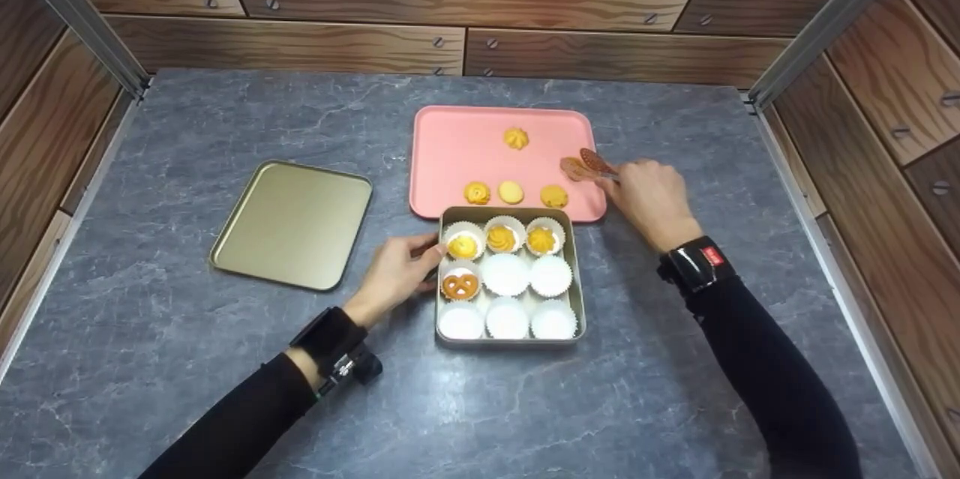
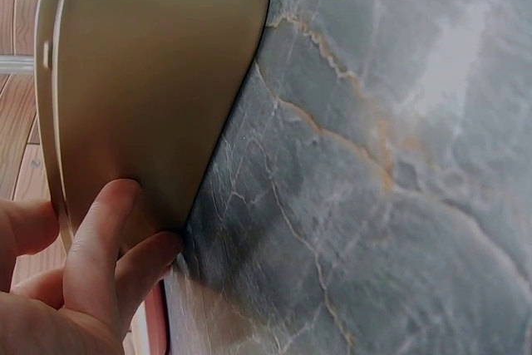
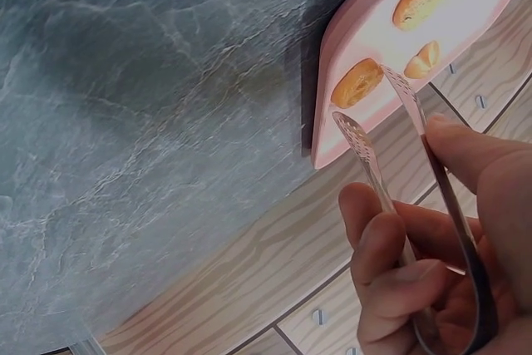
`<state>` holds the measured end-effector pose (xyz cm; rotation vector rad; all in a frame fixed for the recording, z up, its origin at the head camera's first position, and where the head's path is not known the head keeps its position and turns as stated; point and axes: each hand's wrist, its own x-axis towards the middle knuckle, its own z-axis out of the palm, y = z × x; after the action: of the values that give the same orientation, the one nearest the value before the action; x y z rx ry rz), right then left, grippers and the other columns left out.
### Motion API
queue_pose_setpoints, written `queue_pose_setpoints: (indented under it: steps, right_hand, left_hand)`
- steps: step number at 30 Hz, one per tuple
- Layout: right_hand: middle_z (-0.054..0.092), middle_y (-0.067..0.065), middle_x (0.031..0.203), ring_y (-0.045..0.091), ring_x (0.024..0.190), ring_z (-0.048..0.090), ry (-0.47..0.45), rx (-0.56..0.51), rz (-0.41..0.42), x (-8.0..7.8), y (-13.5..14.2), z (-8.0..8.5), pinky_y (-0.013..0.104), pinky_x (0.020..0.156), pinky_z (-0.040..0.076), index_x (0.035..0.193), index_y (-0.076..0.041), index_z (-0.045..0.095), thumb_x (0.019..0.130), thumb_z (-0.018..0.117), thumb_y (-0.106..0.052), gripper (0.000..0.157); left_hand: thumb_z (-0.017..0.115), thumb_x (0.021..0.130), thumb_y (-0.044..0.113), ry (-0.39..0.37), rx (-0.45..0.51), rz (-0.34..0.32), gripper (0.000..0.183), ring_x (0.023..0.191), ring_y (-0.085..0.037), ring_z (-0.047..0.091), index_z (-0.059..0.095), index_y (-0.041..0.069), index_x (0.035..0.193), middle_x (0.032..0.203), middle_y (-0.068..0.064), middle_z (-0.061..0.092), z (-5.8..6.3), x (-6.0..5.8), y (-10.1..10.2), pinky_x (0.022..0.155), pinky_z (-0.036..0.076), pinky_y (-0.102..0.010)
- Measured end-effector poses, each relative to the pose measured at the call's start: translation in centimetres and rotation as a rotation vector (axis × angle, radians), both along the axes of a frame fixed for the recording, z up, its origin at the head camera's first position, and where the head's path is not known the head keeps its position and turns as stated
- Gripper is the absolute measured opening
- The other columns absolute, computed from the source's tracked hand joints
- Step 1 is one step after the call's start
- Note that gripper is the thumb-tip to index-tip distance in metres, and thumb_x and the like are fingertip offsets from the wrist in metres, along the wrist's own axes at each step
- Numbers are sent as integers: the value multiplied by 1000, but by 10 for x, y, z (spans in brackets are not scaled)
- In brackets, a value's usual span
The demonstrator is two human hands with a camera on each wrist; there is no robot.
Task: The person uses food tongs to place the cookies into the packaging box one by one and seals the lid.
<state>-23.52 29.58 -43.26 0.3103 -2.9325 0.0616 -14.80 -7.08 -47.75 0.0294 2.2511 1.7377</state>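
Observation:
My right hand [image 1: 651, 198] holds brown tongs [image 1: 598, 163] over the right side of the pink tray [image 1: 457, 153]. The perforated tong tips stand apart near a golden cookie [image 3: 357, 83]; contact with it is unclear. At the left wall of a gold cookie tin [image 1: 511, 342] is my left hand [image 1: 396, 273], thumb at the rim and fingers against the outer side [image 2: 150, 81]. White paper cups [image 1: 505, 274] fill the tin. Its far row holds a yellow-centred cookie [image 1: 463, 246], a swirled one [image 1: 500, 239] and a star-shaped one [image 1: 541, 240]. A pretzel [image 1: 460, 284] sits in the middle row's left cup.
More cookies lie on the tray: a star-shaped one [image 1: 515, 138] at the back, then a swirled one [image 1: 477, 193], a smooth round one [image 1: 511, 193] and a speckled one [image 1: 554, 196] near the tin. The tin's lid [image 1: 294, 224] lies on the left.

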Motion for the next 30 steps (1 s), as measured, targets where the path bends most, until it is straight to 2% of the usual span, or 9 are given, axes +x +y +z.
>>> queue_pose_setpoints:
  steps: [9, 15, 20, 30]
  right_hand:
    - [64, 23, 70, 44, 62, 62, -61, 0, -29, 0, 1, 0, 57, 52, 56, 78, 6, 68, 100, 69, -39, 50]
    - [62, 22, 69, 42, 61, 62, -88, 7, -39, -1, 0, 0, 55, 51, 55, 80, 6, 69, 100, 68, -39, 49]
    - [61, 20, 67, 41, 59, 61, -84, 11, -39, -1, -1, 0, 55, 49, 54, 78, 4, 69, 100, 69, -38, 48]
    - [63, 23, 68, 47, 59, 61, -9, -21, -25, 1, 5, -2, 62, 50, 52, 81, 4, 72, 99, 70, -38, 46]
  left_hand:
    - [65, 103, 17, -15, 13, -6, 47, 97, -29, 75, 55, -1, 145, 137, -23, 64, 0, 0, 1, 74, 67, -32]
    - [64, 103, 16, -46, 38, -2, 48, 101, -29, 74, 53, -1, 146, 139, -23, 62, -1, -1, 0, 79, 67, -33]
    - [64, 104, 16, -56, 41, -7, 49, 102, -29, 73, 52, -1, 148, 141, -23, 60, -2, -1, -1, 81, 66, -34]
    - [64, 103, 17, -49, 47, 5, 48, 103, -29, 73, 54, -4, 145, 137, -22, 64, -1, -1, 0, 79, 67, -32]
